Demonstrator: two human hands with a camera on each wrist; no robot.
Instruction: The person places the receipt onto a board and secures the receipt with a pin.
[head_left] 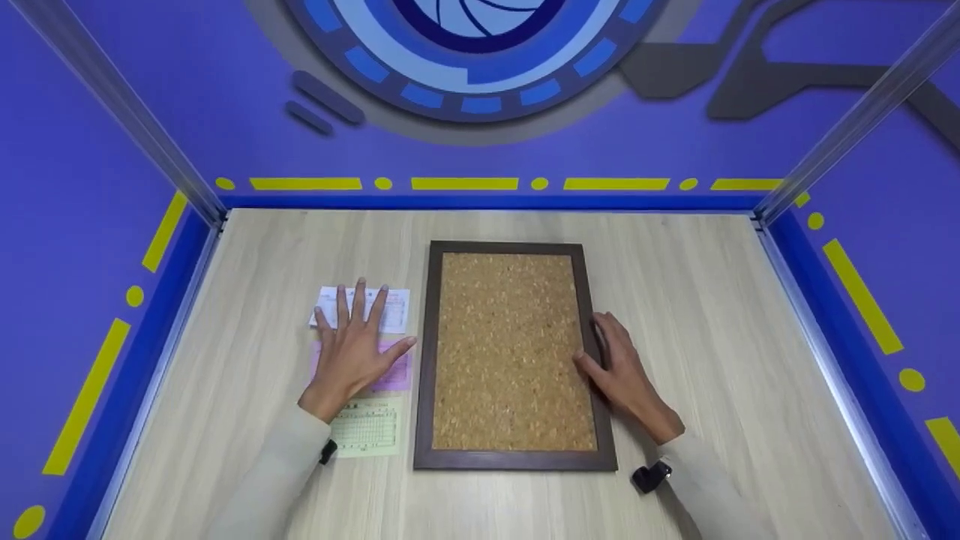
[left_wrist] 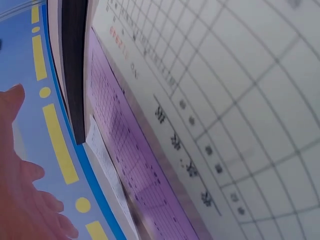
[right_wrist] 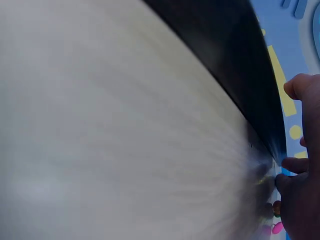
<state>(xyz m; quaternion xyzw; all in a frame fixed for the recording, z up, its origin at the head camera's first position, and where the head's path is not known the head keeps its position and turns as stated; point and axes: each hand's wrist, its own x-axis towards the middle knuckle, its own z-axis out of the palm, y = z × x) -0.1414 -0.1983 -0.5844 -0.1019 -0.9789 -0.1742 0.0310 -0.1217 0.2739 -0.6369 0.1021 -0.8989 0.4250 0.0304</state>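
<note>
My left hand [head_left: 351, 360], fingers spread, is over a white printed slip [head_left: 398, 311] and a pink slip [head_left: 397, 373]. In the left wrist view its fingers [left_wrist: 55, 202] appear above the paper. A pale green gridded slip [head_left: 367, 429] lies nearer, by the left wrist. Right of the slips lies a corkboard [head_left: 514, 352] with a dark brown frame. My right hand [head_left: 621, 367] is at the frame's right side, thumb stretched over it, other fingers loosely bent beside its outer edge. Small coloured things [right_wrist: 277, 228] show by those fingers; their kind is unclear.
The pale wooden tabletop [head_left: 735, 337] has blue-purple printed panels [head_left: 480, 157] behind and at both sides, with metal corner posts [head_left: 139, 112]. The corkboard stands up from the table by its thick frame.
</note>
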